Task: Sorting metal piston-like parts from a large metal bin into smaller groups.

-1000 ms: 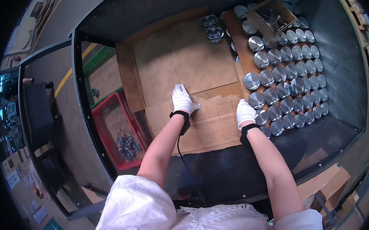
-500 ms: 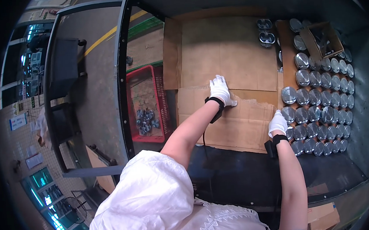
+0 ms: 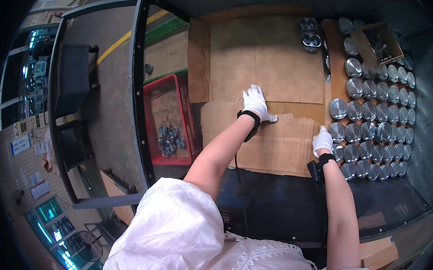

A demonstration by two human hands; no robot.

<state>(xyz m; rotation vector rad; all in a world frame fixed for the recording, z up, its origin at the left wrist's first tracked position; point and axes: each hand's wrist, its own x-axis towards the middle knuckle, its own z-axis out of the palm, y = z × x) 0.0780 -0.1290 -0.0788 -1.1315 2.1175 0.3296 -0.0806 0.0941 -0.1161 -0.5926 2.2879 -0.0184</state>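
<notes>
My left hand (image 3: 256, 104), in a white glove, lies flat with spread fingers on brown cardboard, across the torn upper edge of the nearer cardboard sheet (image 3: 272, 148). At that sheet's right edge is my right hand (image 3: 322, 141), also white-gloved. Its fingers are drawn together on the edge, though partly hidden from above. Just right of it stand rows of round, shiny metal pistons (image 3: 353, 132). A larger cardboard piece (image 3: 266, 56) with a raised left flap lies beyond the nearer sheet. Two pistons (image 3: 311, 41) sit at its far right corner.
A dark metal bin wall (image 3: 427, 135) rises on the right. A small open cardboard box (image 3: 381, 43) rests on the far pistons. To the left, beyond a dark frame post (image 3: 138, 105), a red crate (image 3: 187, 147) holds several metal parts. A carton (image 3: 378, 255) stands at lower right.
The view has shifted slightly. The nearer cardboard sheet and my right hand sit a little further left, away from the pistons. My left hand stays flat on the cardboard.
</notes>
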